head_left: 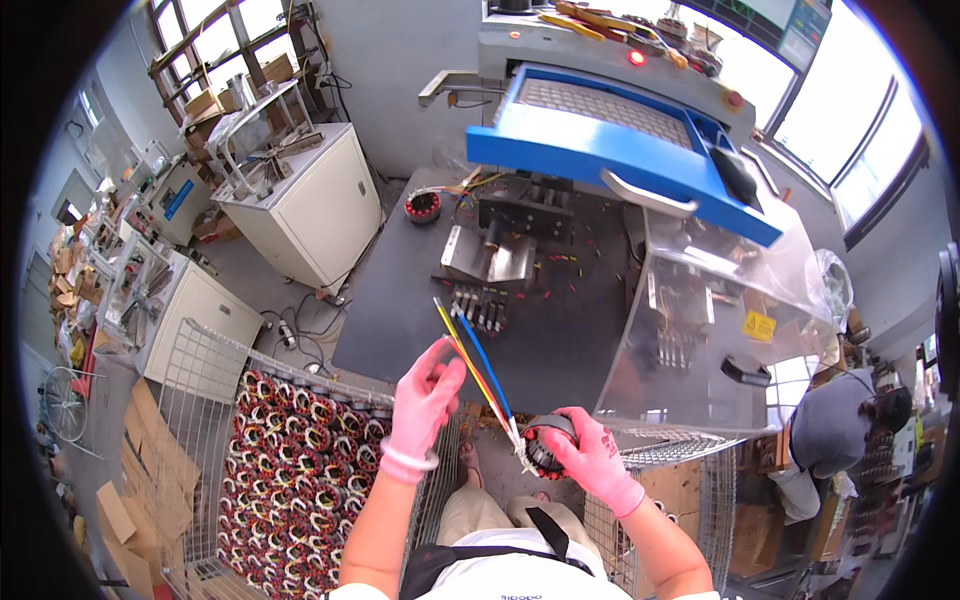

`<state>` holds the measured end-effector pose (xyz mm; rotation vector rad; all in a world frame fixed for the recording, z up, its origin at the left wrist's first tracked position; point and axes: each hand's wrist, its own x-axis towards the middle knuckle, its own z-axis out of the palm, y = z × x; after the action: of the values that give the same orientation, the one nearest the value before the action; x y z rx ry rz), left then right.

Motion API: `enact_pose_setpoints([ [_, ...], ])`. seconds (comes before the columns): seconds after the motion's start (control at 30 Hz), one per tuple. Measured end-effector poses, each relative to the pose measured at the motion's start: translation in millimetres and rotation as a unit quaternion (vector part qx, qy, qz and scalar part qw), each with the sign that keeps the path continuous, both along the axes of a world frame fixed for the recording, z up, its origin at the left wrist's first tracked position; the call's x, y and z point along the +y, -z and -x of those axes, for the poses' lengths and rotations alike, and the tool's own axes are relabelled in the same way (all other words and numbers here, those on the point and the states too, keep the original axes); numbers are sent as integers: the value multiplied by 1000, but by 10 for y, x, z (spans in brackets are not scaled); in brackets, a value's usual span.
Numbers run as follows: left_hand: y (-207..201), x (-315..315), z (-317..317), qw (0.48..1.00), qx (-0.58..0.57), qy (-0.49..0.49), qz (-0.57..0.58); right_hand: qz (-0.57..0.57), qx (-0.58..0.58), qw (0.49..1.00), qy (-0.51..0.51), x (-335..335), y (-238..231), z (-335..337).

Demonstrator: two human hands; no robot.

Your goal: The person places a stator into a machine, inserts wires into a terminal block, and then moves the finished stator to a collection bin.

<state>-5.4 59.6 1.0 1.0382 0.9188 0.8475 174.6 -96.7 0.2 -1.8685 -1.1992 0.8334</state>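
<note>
My right hand (598, 462), in a pink glove, grips a round motor stator (545, 446) with a dark core in front of my body. Long lead wires (484, 372), blue, yellow, red and white among them, rise from it up and to the left. My left hand (425, 400), also pink-gloved, is beside these wires with its fingers half bent and apart. It seems to hold nothing, though contact with the wires cannot be made out. Ahead of both hands, a metal fixture (490, 256) and a row of small metal terminals (480, 308) stand on the dark worktable (400, 320).
Another stator (422, 207) lies at the table's far left. A wire basket (190, 360) at lower left holds many stators. A clear hinged guard (720, 340) hangs at right below a blue machine frame (600, 165). A person (840, 425) bends over at far right.
</note>
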Motion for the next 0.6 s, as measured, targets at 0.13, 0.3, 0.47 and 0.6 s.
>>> enact_pose_setpoints([
  [0.13,169,691,116,997,-21,-76,3,-27,-146,989,-18,675,6,181],
  [0.3,517,837,562,992,-57,-108,-7,-128,-295,945,-54,1818,588,-27],
  [0.47,1050,1187,324,996,-66,43,-33,-124,-302,945,7,2821,884,-422],
  [0.6,1289,1527,-18,993,-40,82,-72,-141,-334,932,-3,3325,973,-742],
])
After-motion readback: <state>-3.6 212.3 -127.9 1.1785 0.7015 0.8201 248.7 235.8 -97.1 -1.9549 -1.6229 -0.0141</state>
